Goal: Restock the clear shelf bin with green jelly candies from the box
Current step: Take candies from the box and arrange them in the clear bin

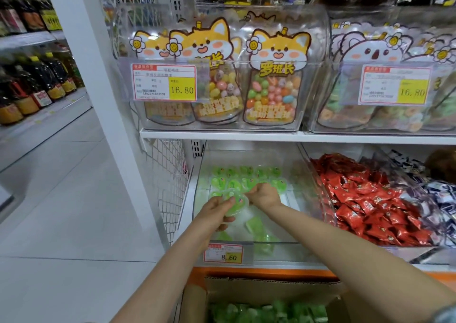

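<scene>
1. The left hand point(217, 209) has its fingers curled round a green jelly cup point(235, 205), with the thumb on the near side. The hand is closed as far as the cup allows.
2. The right hand point(264, 195) meets the same cup from the other side. Its thumb and forefinger appear to pinch the rim, and the remaining fingers are curled under and hidden.
3. The cup is held low inside the bin point(318, 187), just in front of the rows of cups point(244, 177) already laid at the back.
4. Handling, as a judgement: the cup looks light, with a thin plastic shell and a film lid. It should give under a squeeze and feel slick. The stiff rim is the safest place to hold it, and pressing on the lid could burst it.
5. A few loose cups point(256, 226) lie at the front of the bin behind the price tag point(223, 253). Most of the floor there is still bare, so the restock seems well short of done.
6. The box point(246, 285) sits open below the shelf, with more green candies point(269, 310) showing in it.
7. Red packets point(370, 199) fill the bin to the right.
</scene>
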The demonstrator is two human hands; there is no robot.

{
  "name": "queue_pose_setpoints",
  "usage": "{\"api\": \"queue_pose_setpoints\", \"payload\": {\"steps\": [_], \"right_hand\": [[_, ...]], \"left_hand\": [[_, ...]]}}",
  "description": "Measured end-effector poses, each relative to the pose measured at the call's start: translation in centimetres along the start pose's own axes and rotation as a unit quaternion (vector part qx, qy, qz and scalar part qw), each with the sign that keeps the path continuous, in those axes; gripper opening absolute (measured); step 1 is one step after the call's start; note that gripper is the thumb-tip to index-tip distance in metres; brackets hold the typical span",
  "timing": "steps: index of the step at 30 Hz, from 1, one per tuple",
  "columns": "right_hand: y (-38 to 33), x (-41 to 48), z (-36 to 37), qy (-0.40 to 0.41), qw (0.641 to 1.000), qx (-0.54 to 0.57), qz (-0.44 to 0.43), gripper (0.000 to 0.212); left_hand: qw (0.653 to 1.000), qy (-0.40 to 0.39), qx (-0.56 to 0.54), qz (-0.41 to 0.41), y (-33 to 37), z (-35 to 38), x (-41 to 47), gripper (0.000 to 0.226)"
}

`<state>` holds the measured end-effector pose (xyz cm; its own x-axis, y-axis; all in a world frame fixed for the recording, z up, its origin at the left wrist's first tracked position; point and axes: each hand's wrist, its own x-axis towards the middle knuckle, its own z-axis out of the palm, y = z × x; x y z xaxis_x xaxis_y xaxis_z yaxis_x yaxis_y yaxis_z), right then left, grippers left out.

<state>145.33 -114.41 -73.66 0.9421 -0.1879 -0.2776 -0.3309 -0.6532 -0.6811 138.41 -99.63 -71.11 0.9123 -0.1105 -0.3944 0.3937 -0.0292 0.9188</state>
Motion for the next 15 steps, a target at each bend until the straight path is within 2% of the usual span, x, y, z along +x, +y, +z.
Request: {"api": "queue_pose_setpoints", "payload": {"steps": [2, 5, 8, 12, 15], "right_hand": [[0.0, -0.4, -1.1, 0.008, 0.996, 0.08, -0.046, 0.017], [0.0, -2.2, -3.1, -0.039, 0.971, 0.23, -0.045, 0.014], [0.5, -4.4, -4.4, -0.093, 0.963, 0.252, -0.034, 0.01], [1.4, -5.8, -4.9, -0.14, 0.959, 0.245, -0.039, 0.021], [1.7, -5.9, -5.3, -0.176, 0.943, 0.28, -0.035, 0.028]], "left_hand": [[1.0, 0.009, 0.005, 0.004, 0.1, 0.3, 0.4, 0.048], [0.998, 0.007, -0.059, -0.018, 0.2, 0.6, 1.1, 0.05], [0.999, -0.021, -0.043, -0.01, 0.4, 1.1, 1.3, 0.047], [0.999, -0.022, -0.042, -0.003, 0.4, 1.8, 1.2, 0.025], [0.999, -0.02, -0.022, 0.022, 0.2, 1.9, 1.4, 0.014]]}}
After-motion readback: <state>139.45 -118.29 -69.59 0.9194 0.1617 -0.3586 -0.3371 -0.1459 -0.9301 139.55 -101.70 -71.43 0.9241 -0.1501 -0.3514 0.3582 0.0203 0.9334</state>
